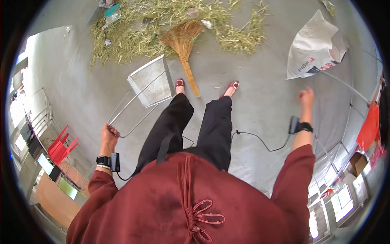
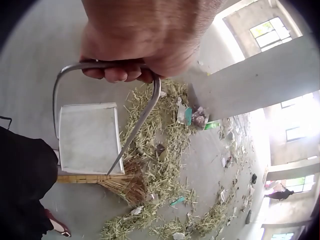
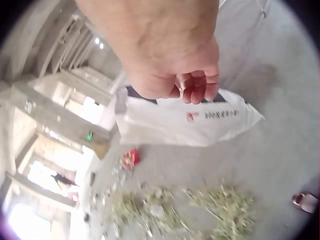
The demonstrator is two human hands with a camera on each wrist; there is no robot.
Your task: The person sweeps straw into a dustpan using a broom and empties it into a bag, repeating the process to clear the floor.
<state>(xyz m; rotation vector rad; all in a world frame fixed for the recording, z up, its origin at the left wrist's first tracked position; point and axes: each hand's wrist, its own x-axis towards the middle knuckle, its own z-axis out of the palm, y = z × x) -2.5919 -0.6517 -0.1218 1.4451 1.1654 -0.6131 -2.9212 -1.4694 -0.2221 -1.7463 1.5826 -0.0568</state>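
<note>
My left hand (image 1: 109,140) grips the wire handle of a metal dustpan (image 1: 153,83), whose pan is by the left foot. In the left wrist view the fingers of that hand (image 2: 145,40) curl round the handle above the pan (image 2: 90,140). A straw broom (image 1: 185,46) lies beside the pan, bristles on the straw (image 1: 126,40). My right hand (image 1: 307,105) holds nothing and hangs near a white woven sack (image 1: 306,51). The right wrist view shows its fingers loosely curled, the hand (image 3: 170,65) partly covering the sack (image 3: 170,125).
Straw and litter spread over the grey floor ahead, with a teal-topped plastic bag (image 1: 113,14) at the upper left. A red chair (image 1: 61,148) stands at the far left. Metal bars and a red cloth (image 1: 369,126) are at the right. A black cable (image 1: 264,144) runs to the right wrist.
</note>
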